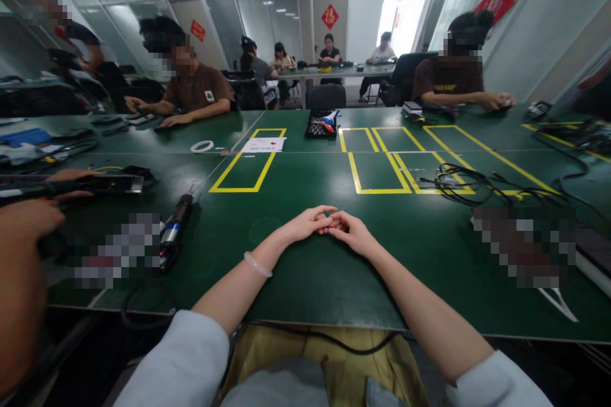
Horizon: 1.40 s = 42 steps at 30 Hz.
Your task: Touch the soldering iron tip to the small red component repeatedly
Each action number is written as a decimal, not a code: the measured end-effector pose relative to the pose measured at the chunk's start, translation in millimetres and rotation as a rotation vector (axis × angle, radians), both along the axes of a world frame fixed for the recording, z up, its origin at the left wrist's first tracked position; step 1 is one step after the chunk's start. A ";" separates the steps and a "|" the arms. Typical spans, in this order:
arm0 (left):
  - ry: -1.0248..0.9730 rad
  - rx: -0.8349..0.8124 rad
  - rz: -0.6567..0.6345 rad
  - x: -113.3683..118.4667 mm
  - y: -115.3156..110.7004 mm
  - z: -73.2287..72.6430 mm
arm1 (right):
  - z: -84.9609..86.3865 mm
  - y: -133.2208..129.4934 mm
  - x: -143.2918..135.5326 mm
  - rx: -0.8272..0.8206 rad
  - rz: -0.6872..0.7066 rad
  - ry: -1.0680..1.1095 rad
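Note:
Both my hands meet over the near middle of the green table (305,286). Coming in from the left, my left hand (309,224) has its fingers bent toward the other hand, and a pale bangle (258,265) circles that wrist. My right hand (354,233) is closed, its fingertips pressed against those of the left. A tiny red spot shows between the fingertips; what it belongs to is too small to make out. To the left of my forearm lies a black electric screwdriver (177,226) with a blue and silver band.
Yellow tape outlines (233,190) mark the table, with a paper sheet (264,145) on one. A tape roll (202,146) and a black tray (321,124) of tools stand farther back. Black cables (453,181) tangle at right. A co-worker's arm (23,248) reaches in at left.

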<state>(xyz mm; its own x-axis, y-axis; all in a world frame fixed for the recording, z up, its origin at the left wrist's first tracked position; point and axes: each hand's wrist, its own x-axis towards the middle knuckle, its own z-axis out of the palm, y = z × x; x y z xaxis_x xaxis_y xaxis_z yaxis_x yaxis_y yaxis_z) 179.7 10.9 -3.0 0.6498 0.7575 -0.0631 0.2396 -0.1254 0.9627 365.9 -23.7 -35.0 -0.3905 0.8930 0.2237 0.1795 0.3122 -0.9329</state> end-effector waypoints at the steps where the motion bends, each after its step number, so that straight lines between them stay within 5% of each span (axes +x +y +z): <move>1: -0.018 -0.008 0.004 2.1 -0.4 -3.6 | 0.6 -0.6 -0.6 -0.001 0.010 0.017; 10: -0.105 -0.180 0.173 -3.5 -8.2 -14.2 | -3.7 0.1 -0.8 0.064 -0.098 -0.043; 20: -0.145 -0.020 0.199 -10.5 -12.2 -25.7 | -5.9 -0.5 -7.4 0.022 -0.122 0.013; 33: -0.071 0.044 0.175 -11.6 -14.9 -18.7 | -5.3 -0.3 -5.2 0.115 -0.127 -0.104; 38: 0.111 0.088 0.055 -37.1 -21.3 -2.5 | -3.6 -0.5 -6.7 0.125 -0.162 -0.143; 42: 0.325 0.235 0.136 -85.9 -35.0 15.8 | -3.6 -0.1 -7.2 0.118 -0.184 -0.152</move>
<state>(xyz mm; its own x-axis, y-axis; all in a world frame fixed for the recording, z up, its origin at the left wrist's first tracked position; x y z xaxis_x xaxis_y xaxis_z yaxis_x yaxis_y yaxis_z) 93.8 -24.1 12.8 0.5176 0.8533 -0.0638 0.5555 -0.2783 0.7836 358.7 -23.8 -38.6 -0.2616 0.9233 0.2813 0.3787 0.3662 -0.8500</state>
